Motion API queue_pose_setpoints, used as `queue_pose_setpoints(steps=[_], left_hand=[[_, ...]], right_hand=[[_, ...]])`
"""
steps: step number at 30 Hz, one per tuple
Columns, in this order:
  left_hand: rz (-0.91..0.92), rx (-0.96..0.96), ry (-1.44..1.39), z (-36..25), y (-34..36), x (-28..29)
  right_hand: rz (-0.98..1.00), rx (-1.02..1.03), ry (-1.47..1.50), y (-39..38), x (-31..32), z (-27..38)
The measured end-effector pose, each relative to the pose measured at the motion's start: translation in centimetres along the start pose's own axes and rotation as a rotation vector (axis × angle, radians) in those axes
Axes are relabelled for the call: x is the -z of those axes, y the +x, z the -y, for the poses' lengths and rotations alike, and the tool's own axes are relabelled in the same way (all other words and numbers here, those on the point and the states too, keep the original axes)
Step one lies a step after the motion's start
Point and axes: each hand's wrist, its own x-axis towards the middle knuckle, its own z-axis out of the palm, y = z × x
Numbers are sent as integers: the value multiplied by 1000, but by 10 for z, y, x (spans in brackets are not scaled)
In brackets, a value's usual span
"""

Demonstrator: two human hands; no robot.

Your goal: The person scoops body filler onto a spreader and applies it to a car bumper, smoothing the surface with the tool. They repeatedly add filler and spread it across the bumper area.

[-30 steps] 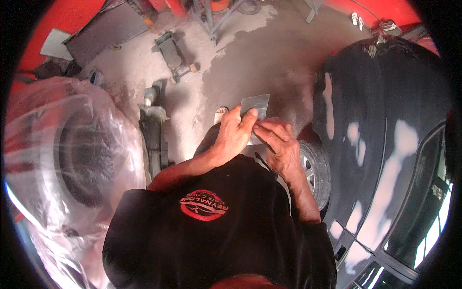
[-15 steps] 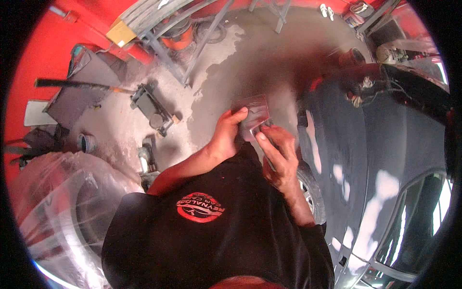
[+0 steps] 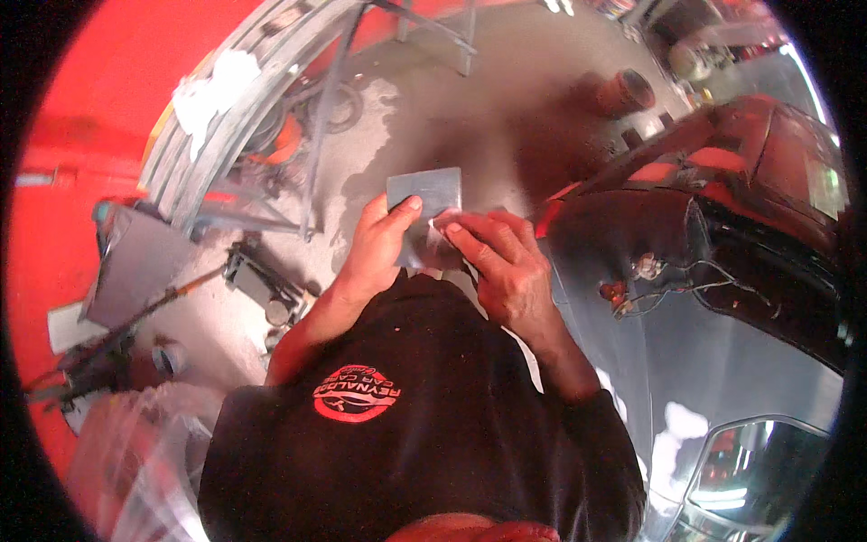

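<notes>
My left hand [image 3: 375,253] grips a flat grey square plate [image 3: 424,188] at the centre of the view, its thumb lying on the face. Close beside it, my right hand [image 3: 510,266] has its fingers curled over a smaller thin spreader-like piece [image 3: 442,226], which overlaps the plate's lower right; whether they touch is unclear. Right of my hands is a dark grey car body [image 3: 759,343] with whitish patches [image 3: 677,429], a dark window and loose wiring [image 3: 686,271] at a lamp opening.
A metal trestle [image 3: 330,117] bearing long panels and a white cloth [image 3: 212,95] stands ahead-left. A floor jack [image 3: 262,285], dark flat panels [image 3: 135,262] and plastic sheeting [image 3: 135,461] are at left. A reddish cylinder [image 3: 623,92] stands on the floor beyond the car's end.
The view has swung toward the car's end, bringing the trestle and wiring nearer centre. Both hands have shifted left in the picture, still holding their pieces, the right one's fingers moving over the plate.
</notes>
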Motion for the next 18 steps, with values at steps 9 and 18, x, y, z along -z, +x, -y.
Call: queue_pose_setpoints(steps=[9,18], left_hand=[[291,21,144,-56,152,-24],[349,-29,490,-68,279,-25]], right_hand=[[-361,-283,-158,79,-23,-89],[-29,-453,-126,161,-37,-125]])
